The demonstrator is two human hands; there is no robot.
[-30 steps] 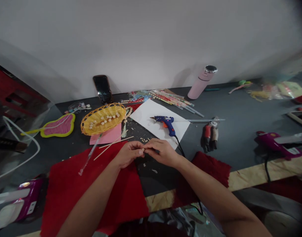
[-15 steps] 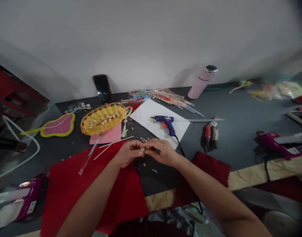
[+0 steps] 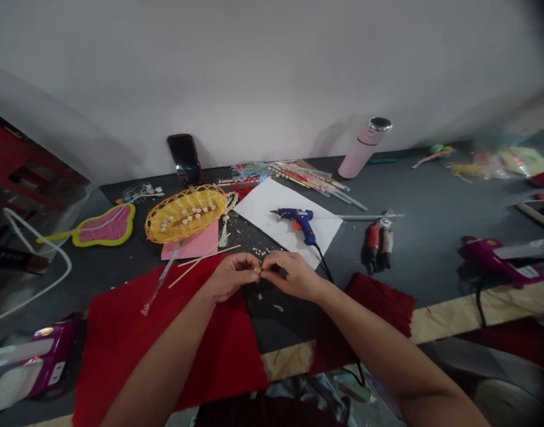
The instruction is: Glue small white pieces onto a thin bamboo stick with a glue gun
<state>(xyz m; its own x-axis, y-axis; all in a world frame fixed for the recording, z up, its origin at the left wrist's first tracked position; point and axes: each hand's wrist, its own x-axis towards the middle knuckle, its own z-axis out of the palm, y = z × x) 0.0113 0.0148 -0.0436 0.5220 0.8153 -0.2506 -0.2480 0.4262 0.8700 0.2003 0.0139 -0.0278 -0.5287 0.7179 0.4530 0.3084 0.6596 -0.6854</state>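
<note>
My left hand (image 3: 234,277) pinches a small pale bead-like piece (image 3: 257,270) between thumb and forefinger, over the dark table in front of me. The fingertips of my right hand (image 3: 293,274) are closed against the same piece from the other side. The fingers hide most of it, so its exact kind is unclear. Just beyond the hands lie several small loose beads (image 3: 259,252). A blue glue gun (image 3: 301,220) rests on a white sheet (image 3: 263,204). Thin wooden sticks (image 3: 196,265) lie by my left hand, near a red cloth (image 3: 133,332).
A yellow woven basket (image 3: 153,228) holding pale bead clusters stands on pink paper (image 3: 204,242). Farther back are a phone (image 3: 185,159), a bundle of sticks (image 3: 307,178) and a pink bottle (image 3: 363,151). Pliers (image 3: 379,244) lie right; a black cord (image 3: 324,264) runs near my right hand.
My right fingertips have shifted slightly around the small piece. Both hands otherwise stay in the same place, and the things on the table have not moved.
</note>
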